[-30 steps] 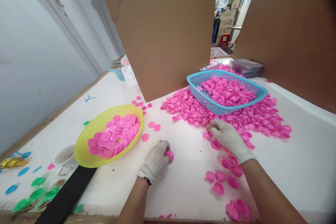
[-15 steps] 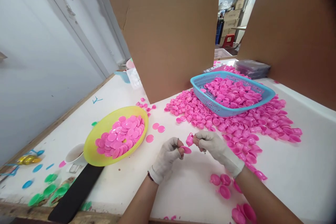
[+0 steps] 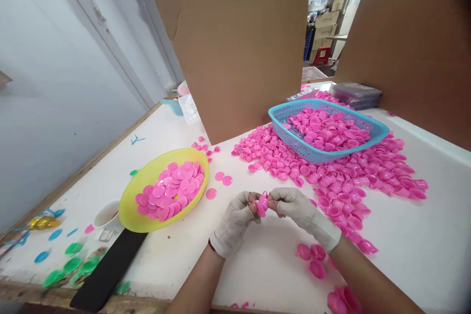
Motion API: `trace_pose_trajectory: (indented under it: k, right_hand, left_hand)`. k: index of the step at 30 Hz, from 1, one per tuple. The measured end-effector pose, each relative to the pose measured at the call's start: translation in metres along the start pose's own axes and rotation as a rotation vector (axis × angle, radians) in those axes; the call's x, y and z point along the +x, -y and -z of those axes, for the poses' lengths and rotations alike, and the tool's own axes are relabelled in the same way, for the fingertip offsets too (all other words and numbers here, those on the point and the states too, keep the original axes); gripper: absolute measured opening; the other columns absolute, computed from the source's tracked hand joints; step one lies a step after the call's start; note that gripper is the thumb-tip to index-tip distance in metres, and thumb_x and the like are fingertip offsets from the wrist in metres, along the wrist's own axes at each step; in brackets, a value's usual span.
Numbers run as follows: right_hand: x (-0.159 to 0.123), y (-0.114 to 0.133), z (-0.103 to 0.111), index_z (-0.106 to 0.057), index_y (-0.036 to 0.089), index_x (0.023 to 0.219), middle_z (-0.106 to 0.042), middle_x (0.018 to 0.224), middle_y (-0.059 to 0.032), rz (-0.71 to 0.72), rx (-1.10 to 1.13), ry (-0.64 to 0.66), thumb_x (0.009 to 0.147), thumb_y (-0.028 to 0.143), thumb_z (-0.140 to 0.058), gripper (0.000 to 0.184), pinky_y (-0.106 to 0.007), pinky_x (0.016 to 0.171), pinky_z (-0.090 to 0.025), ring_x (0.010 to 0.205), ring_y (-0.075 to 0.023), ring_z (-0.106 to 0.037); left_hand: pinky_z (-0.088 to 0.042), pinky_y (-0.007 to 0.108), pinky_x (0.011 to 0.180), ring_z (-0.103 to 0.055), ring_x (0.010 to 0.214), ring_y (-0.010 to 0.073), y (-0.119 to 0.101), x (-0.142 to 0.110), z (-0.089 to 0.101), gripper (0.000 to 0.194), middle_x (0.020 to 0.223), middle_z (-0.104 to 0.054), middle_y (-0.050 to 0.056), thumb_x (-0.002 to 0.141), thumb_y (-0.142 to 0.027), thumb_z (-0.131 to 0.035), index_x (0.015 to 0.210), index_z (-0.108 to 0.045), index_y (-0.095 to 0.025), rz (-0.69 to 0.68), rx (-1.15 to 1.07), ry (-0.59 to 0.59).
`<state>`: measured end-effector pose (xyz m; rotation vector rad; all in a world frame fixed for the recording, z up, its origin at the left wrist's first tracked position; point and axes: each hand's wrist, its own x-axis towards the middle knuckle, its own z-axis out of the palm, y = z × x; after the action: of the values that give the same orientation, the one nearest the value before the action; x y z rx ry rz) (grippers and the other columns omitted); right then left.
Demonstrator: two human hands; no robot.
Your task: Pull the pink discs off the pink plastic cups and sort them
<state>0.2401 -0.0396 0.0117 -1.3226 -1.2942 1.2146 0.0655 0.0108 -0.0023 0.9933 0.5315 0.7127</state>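
Note:
Both hands wear pale gloves with bare fingertips and meet over the white table. My left hand (image 3: 235, 221) is closed, pinching a pink disc (image 3: 260, 210) by its edge. Against that disc sits a small pink toy cup (image 3: 264, 198), gripped by the fingertips of my right hand (image 3: 296, 208). The fingers partly hide where cup and disc touch. Below my right hand lie a few loose pink cups (image 3: 317, 269). To the left, a yellow bowl (image 3: 127, 201) holds many pink discs (image 3: 176, 184), and several more discs (image 3: 211, 194) lie beside it.
A blue basket (image 3: 316, 157) of pink pieces stands on a wide heap of pink cups (image 3: 338, 176). Cardboard sheets (image 3: 243, 54) rise behind. At left are a black strip (image 3: 110, 270), a white cup (image 3: 106, 214) and green pieces (image 3: 71, 265).
My right hand has moved slightly left and brought the cup against the disc in my left hand. Before, cup and disc were apart. The camera view has shifted a little.

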Motion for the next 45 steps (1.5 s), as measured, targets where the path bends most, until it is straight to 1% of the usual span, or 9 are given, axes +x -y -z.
trace_pose_trajectory:
  k: [10, 18, 25, 27, 29, 32, 35, 39, 45]
  right_hand:
    - [-0.008, 0.005, -0.028, -0.054, 0.019, 0.064, -0.050, 0.065, 0.0011, 0.292, -0.314, -0.308, 0.086, 0.023, -0.050, 0.022, -0.024, 0.056, -0.039, 0.062, -0.0125, -0.050]
    - [-0.014, 0.009, -0.032, -0.058, 0.020, 0.069, -0.050, 0.071, 0.0004, 0.419, -0.362, -0.289, 0.085, 0.011, -0.049, 0.020, -0.025, 0.059, -0.040, 0.064, -0.0121, -0.050]
    - [-0.012, 0.010, -0.034, -0.057, 0.021, 0.083, -0.054, 0.083, -0.0002, 0.236, -0.258, -0.206, 0.079, 0.012, -0.057, 0.010, -0.028, 0.067, -0.043, 0.076, -0.0147, -0.054]
    - [-0.011, 0.005, -0.039, -0.055, 0.022, 0.094, -0.056, 0.090, -0.0014, 0.190, -0.325, -0.232, 0.072, 0.012, -0.064, 0.026, -0.030, 0.068, -0.044, 0.078, -0.0167, -0.053]
    - [-0.009, -0.001, -0.043, -0.052, 0.021, 0.100, -0.056, 0.095, -0.0034, 0.199, -0.386, -0.263, 0.072, 0.012, -0.064, 0.032, -0.032, 0.071, -0.044, 0.081, -0.0182, -0.053]
    - [-0.009, -0.005, -0.044, -0.051, 0.021, 0.097, -0.057, 0.093, -0.0045, 0.269, -0.415, -0.280, 0.080, 0.012, -0.055, 0.020, -0.032, 0.071, -0.044, 0.080, -0.0181, -0.054]
    - [-0.011, 0.002, -0.040, -0.050, 0.021, 0.089, -0.056, 0.083, -0.0018, 0.314, -0.393, -0.233, 0.084, 0.013, -0.051, 0.009, -0.029, 0.065, -0.043, 0.074, -0.0159, -0.053]
    - [-0.014, 0.009, -0.037, -0.050, 0.021, 0.087, -0.054, 0.079, 0.0001, 0.320, -0.342, -0.157, 0.087, 0.016, -0.049, 0.005, -0.026, 0.062, -0.042, 0.069, -0.0137, -0.052]
    - [-0.014, -0.003, -0.041, -0.048, 0.021, 0.085, -0.055, 0.077, 0.0004, 0.408, -0.379, -0.202, 0.085, 0.009, -0.043, 0.014, -0.024, 0.060, -0.043, 0.067, -0.0126, -0.053]
  left_hand:
    - [-0.046, 0.027, 0.064, -0.055, 0.060, 0.0082, 0.001, -0.003, -0.002, 0.021, 0.095, -0.060, 0.003, 0.079, -0.033, -0.065, 0.082, -0.052, -0.017, -0.226, 0.143, -0.152]
    - [-0.046, 0.029, 0.068, -0.055, 0.065, 0.0108, 0.007, -0.004, -0.001, 0.020, 0.093, -0.063, 0.004, 0.079, -0.033, -0.065, 0.077, -0.051, -0.018, -0.226, 0.145, -0.142]
    - [-0.049, 0.030, 0.070, -0.059, 0.072, 0.0145, 0.005, -0.003, -0.001, 0.033, 0.091, -0.065, 0.007, 0.084, -0.041, -0.058, 0.106, -0.056, -0.017, -0.156, 0.320, -0.234]
    - [-0.050, 0.029, 0.069, -0.060, 0.073, 0.0147, 0.004, -0.002, -0.002, 0.032, 0.095, -0.064, 0.008, 0.084, -0.040, -0.057, 0.107, -0.057, -0.017, -0.151, 0.395, -0.259]
    - [-0.051, 0.031, 0.074, -0.061, 0.085, 0.0179, 0.004, -0.002, -0.002, 0.030, 0.106, -0.062, 0.009, 0.084, -0.038, -0.057, 0.105, -0.060, -0.017, -0.202, 0.469, -0.268]
    - [-0.046, 0.037, 0.092, -0.053, 0.113, 0.0247, 0.003, -0.003, -0.001, 0.024, 0.119, -0.057, 0.010, 0.085, -0.034, -0.056, 0.102, -0.063, -0.018, -0.322, 0.607, -0.263]
    - [-0.043, 0.040, 0.098, -0.047, 0.120, 0.0251, 0.001, -0.006, -0.001, 0.022, 0.123, -0.054, 0.010, 0.087, -0.031, -0.054, 0.104, -0.063, -0.020, -0.430, 0.733, -0.263]
    - [-0.049, 0.036, 0.089, -0.055, 0.107, 0.0219, 0.000, -0.010, 0.000, 0.021, 0.113, -0.057, 0.009, 0.087, -0.028, -0.053, 0.104, -0.063, -0.021, -0.548, 0.786, -0.213]
    - [-0.052, 0.025, 0.070, -0.059, 0.080, 0.0138, 0.001, -0.016, -0.002, 0.010, 0.088, -0.060, 0.002, 0.085, -0.020, -0.058, 0.095, -0.061, -0.021, -0.615, 0.864, -0.278]
